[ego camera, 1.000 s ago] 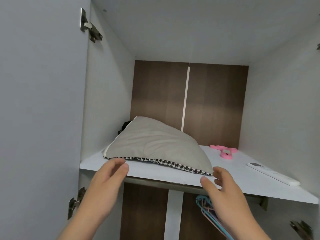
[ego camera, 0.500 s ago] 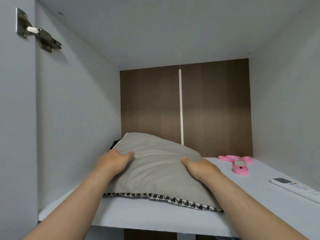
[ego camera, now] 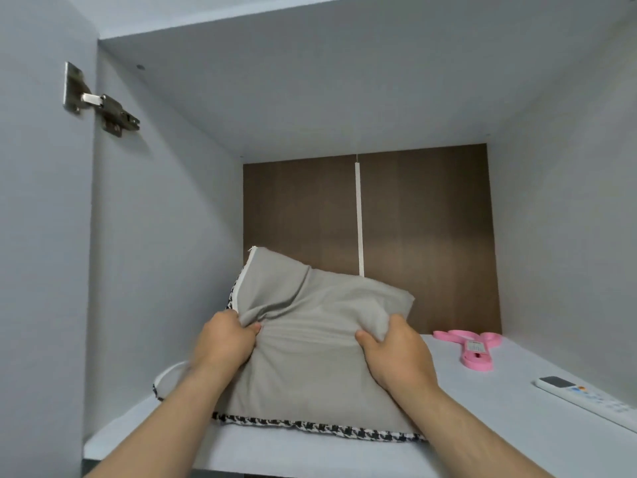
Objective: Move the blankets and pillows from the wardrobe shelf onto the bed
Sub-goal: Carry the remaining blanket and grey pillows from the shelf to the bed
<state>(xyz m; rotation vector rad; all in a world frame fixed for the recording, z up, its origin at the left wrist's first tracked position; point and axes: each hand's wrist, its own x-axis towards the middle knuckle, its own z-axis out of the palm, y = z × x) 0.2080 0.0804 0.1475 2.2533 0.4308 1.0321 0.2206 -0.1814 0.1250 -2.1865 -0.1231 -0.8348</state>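
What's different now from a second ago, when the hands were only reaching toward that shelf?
Both hands went in and took hold: the left hand and right hand now bunch the fabric of the grey pillow, and its far end has risen off the shelf while the houndstooth front edge is still down. The pink scissors and white remote lie where they were.

A: What does the cupboard look like inside?
B: Pale grey side walls [ego camera: 165, 243] and a pale grey ceiling [ego camera: 310, 84], with a dark brown wooden back panel [ego camera: 300, 215] split by 1 thin white strip [ego camera: 359, 215].

A: Anything on the left?
B: A metal hinge [ego camera: 103, 105], high up. Soft light falls on the back panel.
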